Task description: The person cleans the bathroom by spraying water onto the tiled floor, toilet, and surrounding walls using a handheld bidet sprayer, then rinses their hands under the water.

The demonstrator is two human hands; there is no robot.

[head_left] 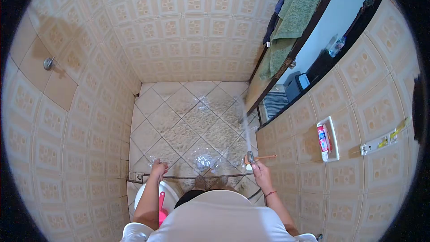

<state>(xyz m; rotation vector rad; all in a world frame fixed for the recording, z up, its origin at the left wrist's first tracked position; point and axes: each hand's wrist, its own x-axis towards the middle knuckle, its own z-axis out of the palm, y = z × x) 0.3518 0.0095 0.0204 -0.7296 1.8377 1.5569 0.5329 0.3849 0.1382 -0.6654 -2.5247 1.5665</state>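
Note:
My right hand (262,174) is wrapped round a metal spray nozzle (250,156). A jet of water (246,127) shoots from it toward the floor near the doorway. Beside the nozzle is a thin orange-brown stick (267,156), and what it belongs to is partly hidden. My left hand (160,169) hangs over the floor at the left with its fingers loosely apart and nothing visible in them. Below that forearm is a white rounded vessel (141,196), with a pink long-handled item (161,204) in or on it. Wet, foamy water covers the tiled floor (188,127).
An open door (298,49) at the upper right has a green towel (293,22) over it. On the right wall are a white holder (332,140) with a pink tube (322,139) and a socket plate (378,144). A low ledge (188,177) crosses before my feet.

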